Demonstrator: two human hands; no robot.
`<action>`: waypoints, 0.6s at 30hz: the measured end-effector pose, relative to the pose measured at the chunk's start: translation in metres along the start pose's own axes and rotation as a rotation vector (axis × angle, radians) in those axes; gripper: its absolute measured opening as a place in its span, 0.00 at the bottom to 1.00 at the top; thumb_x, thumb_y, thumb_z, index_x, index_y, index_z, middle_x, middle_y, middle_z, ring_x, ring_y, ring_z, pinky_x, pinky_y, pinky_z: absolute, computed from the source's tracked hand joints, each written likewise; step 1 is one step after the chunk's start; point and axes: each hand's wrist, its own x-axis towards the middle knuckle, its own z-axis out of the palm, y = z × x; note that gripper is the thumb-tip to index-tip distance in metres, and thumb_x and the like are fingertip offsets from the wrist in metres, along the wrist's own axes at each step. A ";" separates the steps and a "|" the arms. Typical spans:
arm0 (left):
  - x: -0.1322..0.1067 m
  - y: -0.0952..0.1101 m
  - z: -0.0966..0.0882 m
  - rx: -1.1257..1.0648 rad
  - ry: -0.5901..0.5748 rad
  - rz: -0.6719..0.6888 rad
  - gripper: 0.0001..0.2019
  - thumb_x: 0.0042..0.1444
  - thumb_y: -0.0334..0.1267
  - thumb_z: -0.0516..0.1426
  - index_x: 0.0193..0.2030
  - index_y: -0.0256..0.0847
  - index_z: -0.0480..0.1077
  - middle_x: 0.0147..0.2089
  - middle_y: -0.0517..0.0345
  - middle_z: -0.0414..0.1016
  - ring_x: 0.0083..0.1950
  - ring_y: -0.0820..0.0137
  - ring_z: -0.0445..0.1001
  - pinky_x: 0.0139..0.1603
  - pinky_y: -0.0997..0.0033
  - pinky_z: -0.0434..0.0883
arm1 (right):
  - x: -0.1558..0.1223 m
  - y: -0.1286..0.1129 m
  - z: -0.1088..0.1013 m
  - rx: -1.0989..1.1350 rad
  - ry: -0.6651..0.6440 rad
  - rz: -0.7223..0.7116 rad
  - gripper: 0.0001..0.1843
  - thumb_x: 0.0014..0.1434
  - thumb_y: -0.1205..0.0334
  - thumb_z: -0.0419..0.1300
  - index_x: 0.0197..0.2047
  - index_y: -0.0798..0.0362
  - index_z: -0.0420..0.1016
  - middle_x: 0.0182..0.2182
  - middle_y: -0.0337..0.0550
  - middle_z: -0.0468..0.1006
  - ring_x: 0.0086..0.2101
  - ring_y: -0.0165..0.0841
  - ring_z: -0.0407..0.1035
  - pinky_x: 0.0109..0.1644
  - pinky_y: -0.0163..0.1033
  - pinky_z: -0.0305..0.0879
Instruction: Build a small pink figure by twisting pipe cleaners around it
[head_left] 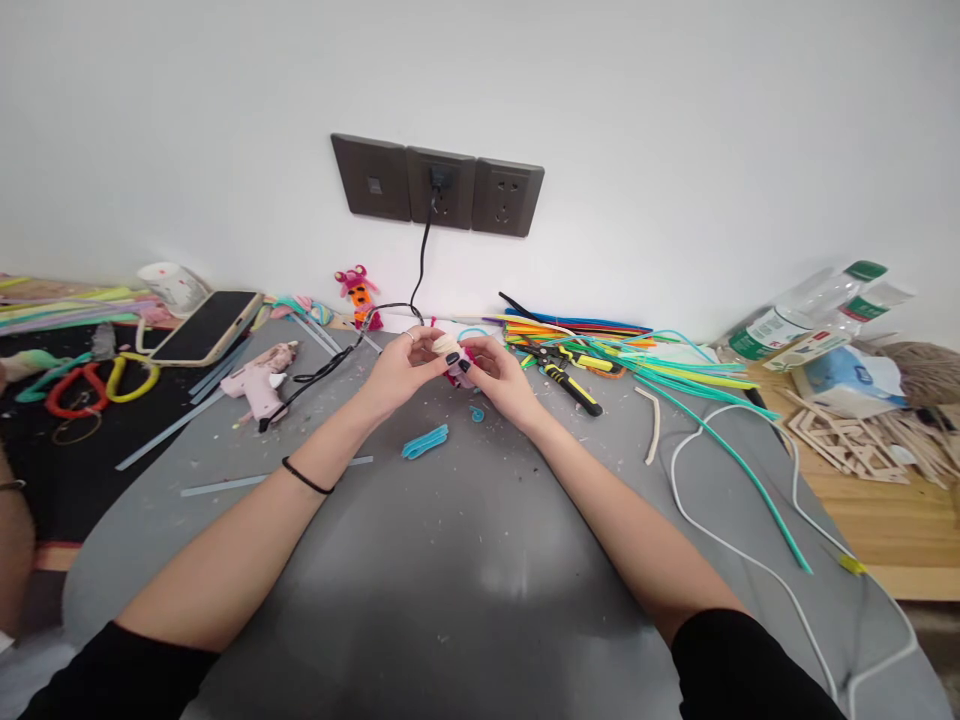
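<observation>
Near the far side of the grey mat (450, 580), my left hand (405, 372) and my right hand (501, 382) meet around a small cream-and-magenta pipe-cleaner piece (444, 345). Both sets of fingers are closed on it and hide much of its shape. Below them lies a folded light-blue pipe-cleaner bundle (425, 441), with a small blue coil (477, 414) beside my right fingers. A pink-and-orange pipe-cleaner figure (358, 292) stands against the wall, beyond my left hand. Yellow-and-black pliers (571, 380) rest to the right of my right hand.
A pink glue gun (259, 385) with a black cord lies left, near glue sticks (225, 486) and a phone (206, 328). Many-coloured pipe cleaners (675, 372) and a white cable (739, 545) spread right. Bottles (772, 330) and wooden pieces (855, 440) sit beyond. Another person's arm (13, 530) shows at left.
</observation>
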 end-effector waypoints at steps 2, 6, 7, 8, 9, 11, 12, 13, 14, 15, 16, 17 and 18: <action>0.000 0.001 -0.001 -0.056 -0.018 -0.039 0.31 0.40 0.51 0.72 0.50 0.39 0.73 0.47 0.49 0.80 0.45 0.62 0.78 0.47 0.61 0.75 | -0.001 -0.001 0.000 0.011 -0.005 -0.015 0.20 0.58 0.48 0.66 0.50 0.47 0.70 0.45 0.43 0.76 0.42 0.36 0.73 0.49 0.44 0.73; -0.001 0.005 -0.005 -0.042 -0.074 -0.058 0.29 0.41 0.52 0.72 0.47 0.38 0.76 0.47 0.49 0.81 0.45 0.61 0.77 0.48 0.62 0.74 | -0.001 -0.001 0.000 0.052 -0.022 -0.020 0.24 0.57 0.44 0.68 0.51 0.46 0.68 0.41 0.42 0.76 0.42 0.36 0.73 0.48 0.44 0.74; -0.001 0.006 -0.005 -0.027 -0.076 -0.052 0.28 0.41 0.52 0.72 0.46 0.39 0.77 0.46 0.50 0.81 0.46 0.61 0.77 0.49 0.63 0.74 | -0.001 -0.001 0.000 0.059 -0.025 -0.013 0.25 0.57 0.43 0.69 0.50 0.46 0.67 0.41 0.42 0.76 0.41 0.36 0.73 0.48 0.43 0.74; -0.001 0.007 -0.005 -0.014 -0.074 -0.045 0.27 0.42 0.52 0.72 0.45 0.39 0.77 0.46 0.50 0.81 0.47 0.61 0.77 0.50 0.63 0.73 | -0.001 0.000 0.000 0.066 -0.028 -0.004 0.26 0.56 0.42 0.69 0.50 0.46 0.67 0.40 0.41 0.75 0.40 0.35 0.73 0.47 0.43 0.74; -0.001 0.007 -0.006 -0.004 -0.072 -0.040 0.26 0.41 0.53 0.72 0.44 0.39 0.78 0.46 0.51 0.81 0.47 0.61 0.77 0.50 0.63 0.73 | -0.001 0.001 0.001 0.074 -0.029 0.007 0.27 0.55 0.41 0.69 0.50 0.45 0.66 0.41 0.41 0.75 0.39 0.35 0.73 0.46 0.43 0.74; -0.001 0.008 -0.006 0.010 -0.073 -0.032 0.26 0.41 0.54 0.72 0.43 0.40 0.78 0.45 0.51 0.82 0.48 0.59 0.77 0.51 0.63 0.73 | -0.001 0.002 0.001 0.103 -0.026 0.024 0.29 0.54 0.40 0.70 0.49 0.45 0.64 0.41 0.40 0.76 0.38 0.34 0.74 0.45 0.42 0.74; -0.001 0.008 -0.006 0.014 -0.074 -0.028 0.26 0.41 0.54 0.72 0.42 0.40 0.78 0.45 0.51 0.82 0.48 0.59 0.78 0.52 0.62 0.73 | -0.001 0.003 0.001 0.122 -0.024 0.030 0.30 0.53 0.40 0.70 0.49 0.45 0.63 0.40 0.39 0.76 0.37 0.33 0.74 0.44 0.42 0.74; -0.001 0.008 -0.006 0.017 -0.073 -0.026 0.25 0.41 0.54 0.72 0.41 0.40 0.79 0.45 0.50 0.82 0.48 0.59 0.78 0.52 0.61 0.73 | 0.000 0.004 0.001 0.140 -0.023 0.034 0.30 0.53 0.40 0.71 0.49 0.44 0.62 0.40 0.39 0.76 0.37 0.33 0.74 0.44 0.41 0.74; 0.000 0.008 -0.006 0.019 -0.073 -0.023 0.25 0.40 0.55 0.72 0.41 0.40 0.79 0.45 0.50 0.82 0.47 0.59 0.78 0.52 0.61 0.74 | 0.000 0.004 0.002 0.152 -0.022 0.037 0.31 0.52 0.40 0.71 0.48 0.44 0.61 0.40 0.38 0.76 0.37 0.32 0.74 0.43 0.41 0.74; 0.000 0.007 -0.006 0.021 -0.074 -0.021 0.25 0.40 0.55 0.72 0.40 0.40 0.79 0.44 0.51 0.82 0.47 0.59 0.78 0.52 0.60 0.74 | 0.000 0.005 0.002 0.156 -0.022 0.038 0.32 0.52 0.40 0.71 0.49 0.44 0.60 0.40 0.38 0.76 0.37 0.32 0.74 0.43 0.40 0.74; 0.000 0.007 -0.006 0.024 -0.076 -0.019 0.25 0.40 0.55 0.72 0.40 0.40 0.79 0.44 0.51 0.83 0.46 0.59 0.78 0.52 0.60 0.74 | 0.000 0.005 0.002 0.153 -0.022 0.039 0.32 0.52 0.40 0.71 0.49 0.44 0.60 0.40 0.38 0.76 0.37 0.32 0.74 0.43 0.40 0.74; 0.001 0.006 -0.006 0.027 -0.078 -0.016 0.25 0.40 0.56 0.72 0.40 0.40 0.79 0.44 0.51 0.83 0.45 0.59 0.78 0.51 0.60 0.74 | 0.000 0.006 0.002 0.147 -0.022 0.039 0.32 0.52 0.40 0.71 0.49 0.44 0.60 0.40 0.38 0.76 0.37 0.32 0.74 0.43 0.41 0.74; 0.001 0.006 -0.006 0.030 -0.078 -0.011 0.26 0.40 0.56 0.72 0.40 0.39 0.79 0.43 0.51 0.83 0.45 0.60 0.78 0.51 0.60 0.74 | 0.000 0.006 0.002 0.141 -0.022 0.038 0.32 0.52 0.40 0.71 0.49 0.44 0.60 0.41 0.38 0.76 0.37 0.32 0.74 0.43 0.41 0.74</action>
